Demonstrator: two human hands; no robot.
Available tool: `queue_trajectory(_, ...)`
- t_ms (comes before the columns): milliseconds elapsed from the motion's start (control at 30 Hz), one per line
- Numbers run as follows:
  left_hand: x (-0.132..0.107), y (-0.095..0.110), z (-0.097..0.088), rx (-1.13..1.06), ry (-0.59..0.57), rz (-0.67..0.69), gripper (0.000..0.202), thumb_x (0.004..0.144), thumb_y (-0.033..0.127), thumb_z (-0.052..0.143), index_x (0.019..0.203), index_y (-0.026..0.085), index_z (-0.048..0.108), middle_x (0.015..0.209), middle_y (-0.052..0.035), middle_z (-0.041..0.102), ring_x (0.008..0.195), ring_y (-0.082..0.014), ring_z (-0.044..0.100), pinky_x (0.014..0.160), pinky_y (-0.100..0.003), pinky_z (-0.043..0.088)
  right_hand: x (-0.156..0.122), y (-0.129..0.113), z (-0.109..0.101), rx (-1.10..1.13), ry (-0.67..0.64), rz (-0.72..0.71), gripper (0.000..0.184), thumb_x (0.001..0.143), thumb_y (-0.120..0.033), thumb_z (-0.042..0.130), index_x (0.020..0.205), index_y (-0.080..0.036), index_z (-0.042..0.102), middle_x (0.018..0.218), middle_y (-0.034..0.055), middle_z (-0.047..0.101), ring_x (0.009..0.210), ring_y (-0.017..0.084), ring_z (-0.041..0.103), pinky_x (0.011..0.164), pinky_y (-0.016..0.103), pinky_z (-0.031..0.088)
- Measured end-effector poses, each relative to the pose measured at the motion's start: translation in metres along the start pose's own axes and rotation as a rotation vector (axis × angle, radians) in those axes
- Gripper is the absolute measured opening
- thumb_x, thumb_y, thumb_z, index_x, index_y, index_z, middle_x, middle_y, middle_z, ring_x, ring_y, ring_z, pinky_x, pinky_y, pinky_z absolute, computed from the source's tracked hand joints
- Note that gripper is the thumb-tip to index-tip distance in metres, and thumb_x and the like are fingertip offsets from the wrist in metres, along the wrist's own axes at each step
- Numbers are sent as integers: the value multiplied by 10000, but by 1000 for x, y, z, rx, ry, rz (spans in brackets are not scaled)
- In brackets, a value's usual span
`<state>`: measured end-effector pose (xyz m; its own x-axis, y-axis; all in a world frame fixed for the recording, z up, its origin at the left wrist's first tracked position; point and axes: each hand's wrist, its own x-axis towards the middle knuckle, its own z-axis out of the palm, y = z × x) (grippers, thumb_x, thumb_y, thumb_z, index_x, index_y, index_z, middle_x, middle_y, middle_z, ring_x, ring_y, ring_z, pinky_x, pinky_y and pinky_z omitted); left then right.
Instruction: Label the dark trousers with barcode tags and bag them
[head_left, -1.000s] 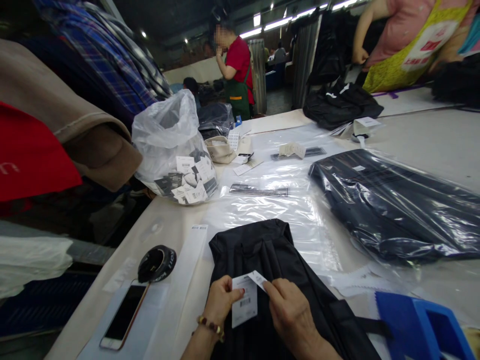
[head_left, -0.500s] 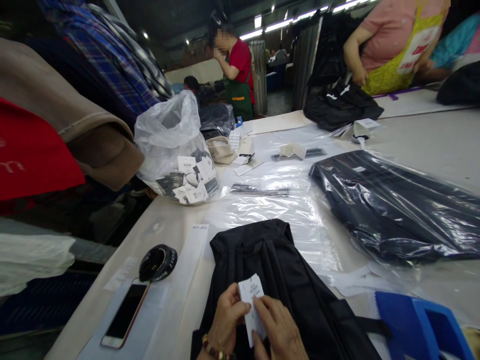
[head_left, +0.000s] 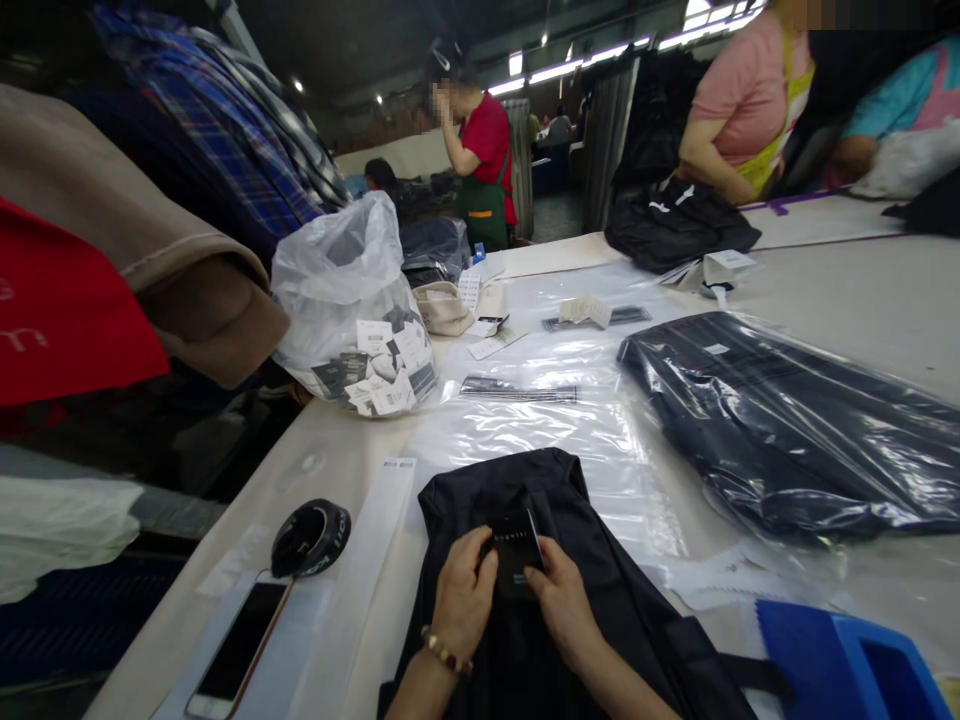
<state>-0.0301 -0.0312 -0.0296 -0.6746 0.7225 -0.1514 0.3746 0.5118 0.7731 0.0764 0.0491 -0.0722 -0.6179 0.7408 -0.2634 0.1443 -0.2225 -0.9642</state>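
A black hang tag [head_left: 516, 560] with small pale lettering is held over a black backpack [head_left: 600, 590]. My left hand [head_left: 466, 580], with a beaded bracelet at the wrist, pinches the tag's left edge. On its right edge, my right hand [head_left: 561, 595] grips it between thumb and fingers. The backpack lies flat on the table beneath both hands, its top end pointing away from me. Clear plastic bags [head_left: 540, 430] lie flat just beyond it.
Left of the backpack are a phone [head_left: 244, 645] and a black tape roll [head_left: 311, 537]. A plastic bag of tags [head_left: 382, 370] stands behind them. At right are a bagged black item [head_left: 780, 420] and a blue tape dispenser [head_left: 862, 660]. Several people work beyond the table.
The tag now shows its black face instead of the white printed one. Both hands have shifted to its opposite side edges. The co-worker in pink has turned and moved left.
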Motion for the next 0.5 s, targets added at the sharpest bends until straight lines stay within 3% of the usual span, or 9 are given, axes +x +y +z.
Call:
queue_trajectory(100,31,-6,7,352,173,292,345,827,177,342,1095,113,550,1138,-138,589,1105,-228,505,982,-422,425,31,-4,14,86,2,20,292,597,-150,442,872,-165,538,811,37,649,780,190,623,736,320,503)
queue_trajectory(167,47,-6,13,499,242,377,318,826,141,341,1048,109,567,1060,-140,614,1028,-239,540,916,-428,472,46,-6,20,69,14,11,280,583,-137,447,847,-171,536,780,27,645,753,185,620,735,318,500)
queue_trajectory(300,74,-3,23,566,309,346,249,838,163,371,925,96,594,921,-151,620,911,-266,558,838,-451,486,65,-7,25,6,55,-7,264,576,-125,480,825,-184,543,744,24,649,724,195,620,697,318,501)
queue_trajectory(367,89,-1,26,582,314,332,288,837,195,408,1039,57,560,1065,-192,593,1045,-299,517,913,-466,442,68,-4,25,-18,73,-17,274,586,-131,501,848,-191,548,731,21,655,704,199,624,654,309,503)
queue_trajectory(433,105,1,29,643,247,284,392,843,240,426,1174,37,484,1249,-211,505,1202,-313,417,992,-459,380,69,0,26,-50,98,-33,285,592,-132,518,868,-197,551,730,19,660,686,198,626,626,298,501)
queue_trajectory(500,120,4,31,715,150,220,412,867,279,385,1199,50,474,1278,-200,495,1228,-305,402,1003,-454,360,68,5,28,-115,122,-68,300,610,-129,519,899,-201,553,751,21,666,682,193,630,611,286,498)
